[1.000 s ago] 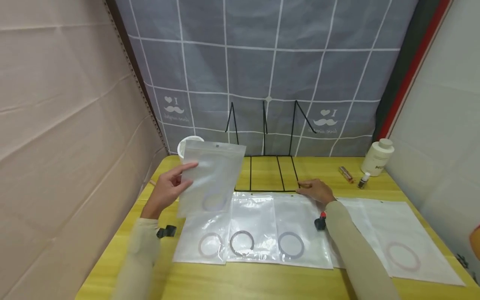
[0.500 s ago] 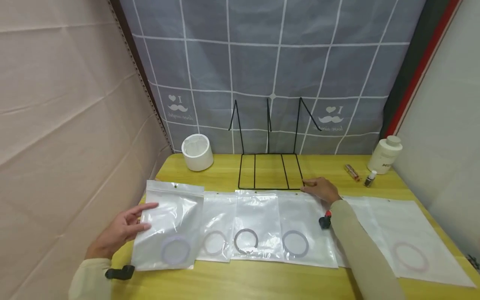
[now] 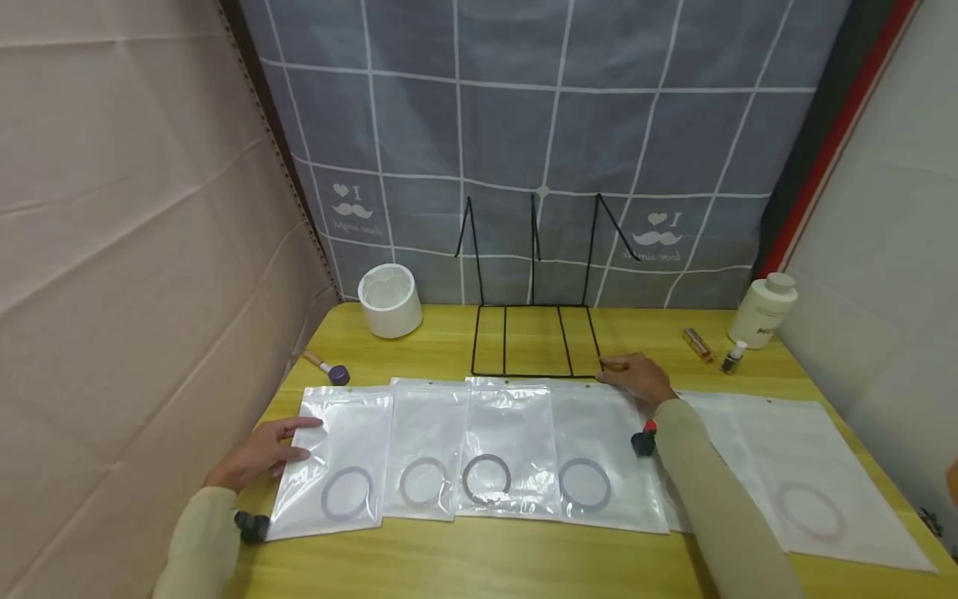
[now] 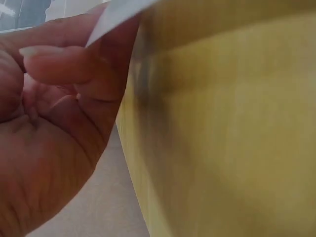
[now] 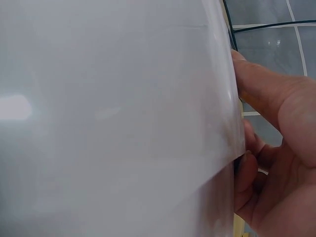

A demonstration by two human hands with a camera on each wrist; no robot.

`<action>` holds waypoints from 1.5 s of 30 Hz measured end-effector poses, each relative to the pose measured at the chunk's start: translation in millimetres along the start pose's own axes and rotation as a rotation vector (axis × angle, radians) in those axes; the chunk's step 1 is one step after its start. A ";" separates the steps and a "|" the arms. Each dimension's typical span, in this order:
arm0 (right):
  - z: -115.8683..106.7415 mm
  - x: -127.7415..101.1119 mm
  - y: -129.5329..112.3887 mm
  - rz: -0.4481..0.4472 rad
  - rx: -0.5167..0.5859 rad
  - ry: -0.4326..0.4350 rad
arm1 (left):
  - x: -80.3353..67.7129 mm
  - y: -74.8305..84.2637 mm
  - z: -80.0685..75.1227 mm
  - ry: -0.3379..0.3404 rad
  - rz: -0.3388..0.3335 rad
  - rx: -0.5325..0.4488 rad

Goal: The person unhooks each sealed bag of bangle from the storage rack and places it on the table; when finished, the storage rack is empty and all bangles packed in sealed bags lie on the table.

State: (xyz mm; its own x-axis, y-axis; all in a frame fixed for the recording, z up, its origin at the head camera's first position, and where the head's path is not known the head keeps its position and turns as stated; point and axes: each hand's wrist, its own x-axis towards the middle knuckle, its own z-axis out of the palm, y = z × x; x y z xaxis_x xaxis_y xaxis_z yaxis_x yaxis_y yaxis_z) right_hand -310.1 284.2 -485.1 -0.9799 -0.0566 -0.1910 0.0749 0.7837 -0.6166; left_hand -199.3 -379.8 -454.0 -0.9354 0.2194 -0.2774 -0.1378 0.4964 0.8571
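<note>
In the head view, several translucent zip bags lie in a slightly overlapping row, each visible ring showing low inside. My left hand (image 3: 258,453) pinches the left edge of the leftmost zip bag (image 3: 352,428), which holds a lavender ring (image 3: 348,492). The left wrist view shows that bag's corner (image 4: 121,12) passing between thumb and fingers. My right hand (image 3: 636,378) holds the front right corner of a black wire rack (image 3: 535,376). In the right wrist view a bag (image 5: 113,148) partly hides those fingers. Other bags contain a pinkish ring (image 3: 424,482) and a brown ring (image 3: 486,478).
A white round container (image 3: 391,308) stands at the back left, near a wooden-handled item with a purple end (image 3: 337,374). At the back right are a white bottle (image 3: 762,312), a small dropper-sized bottle (image 3: 733,358) and a copper-coloured tube (image 3: 698,344). A patterned curtain hangs behind.
My left hand has brought the zip bag down from in front of the white container to the left end of the row, where it lies flat. My right hand stays at the rack's corner.
</note>
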 end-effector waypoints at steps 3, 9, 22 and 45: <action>0.7 -0.8 -2.6 0.013 0.000 -0.003 | 1.7 0.7 0.2 0.016 -0.023 0.019; 1.2 -4.0 -7.1 0.000 -0.006 -0.007 | 2.8 -0.1 1.4 0.015 -0.007 0.087; -2.4 -6.4 -5.4 0.004 -0.013 -0.001 | 9.3 6.0 4.6 0.085 -0.115 0.318; -40.9 -71.7 -25.8 -0.173 -0.101 0.335 | 95.4 150.0 124.5 0.340 0.335 0.487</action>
State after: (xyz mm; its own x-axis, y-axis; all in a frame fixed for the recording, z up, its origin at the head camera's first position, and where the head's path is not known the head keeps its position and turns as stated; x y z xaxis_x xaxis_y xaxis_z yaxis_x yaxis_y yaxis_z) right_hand -249.3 293.4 -424.3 -0.9838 -0.0016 0.1795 -0.0992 0.8380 -0.5366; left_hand -268.7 -179.9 -405.9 -0.9633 0.1908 0.1888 0.2651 0.7865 0.5578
